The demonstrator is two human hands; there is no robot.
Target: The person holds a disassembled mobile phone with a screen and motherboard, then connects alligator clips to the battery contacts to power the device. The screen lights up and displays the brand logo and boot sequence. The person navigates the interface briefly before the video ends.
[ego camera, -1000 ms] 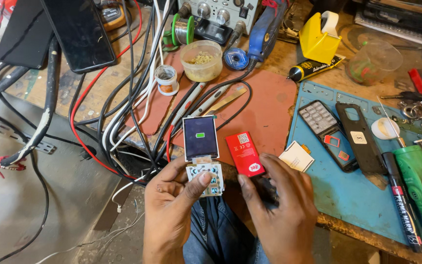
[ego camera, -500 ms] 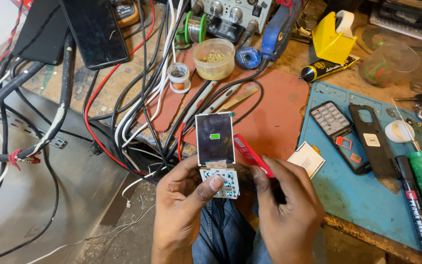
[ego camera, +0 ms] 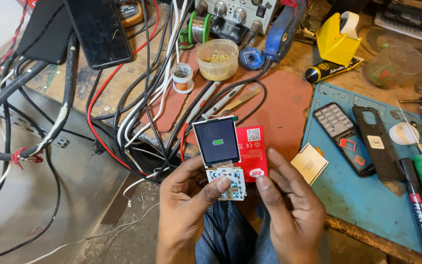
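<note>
The left hand cradles a bare phone circuit board with a small lit screen and white keypad, its thumb pressed on the keys, while the right hand pinches a flat red rectangular battery tight against the board's right edge with fingers closed around it. A second ago the battery lay a little apart from the board; now it sits flush behind it, and the screen shows a green battery symbol, so I judge the board is drawing power. Just beyond lies a reddish-brown work mat crossed by black, white and red cables; to the right a blue mat carries a black phone housing with keypad. The cluttered wooden bench stands above a grey floor.
</note>
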